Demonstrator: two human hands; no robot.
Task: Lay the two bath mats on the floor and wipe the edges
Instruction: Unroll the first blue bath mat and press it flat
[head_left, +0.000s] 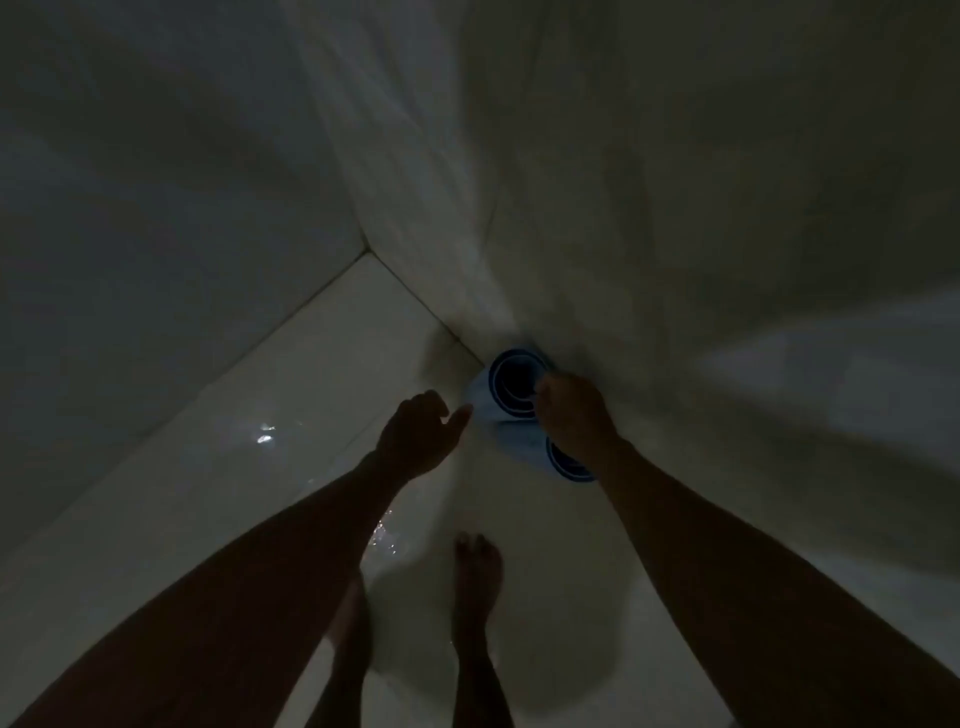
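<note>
In dim light the floor appeared as pale glossy tile, smooth enough to throw back small bright glints at the left and near the bare feet, where it looked wet. The walls on the left and far side read as the same smooth, faintly sheened tile, with thin grout lines at the corner. Two rolled bath mats stood on end at the far corner, light blue and matt, seemingly soft foam or rubber, with darker blue rings at their ends; blur hid any finer texture.
</note>
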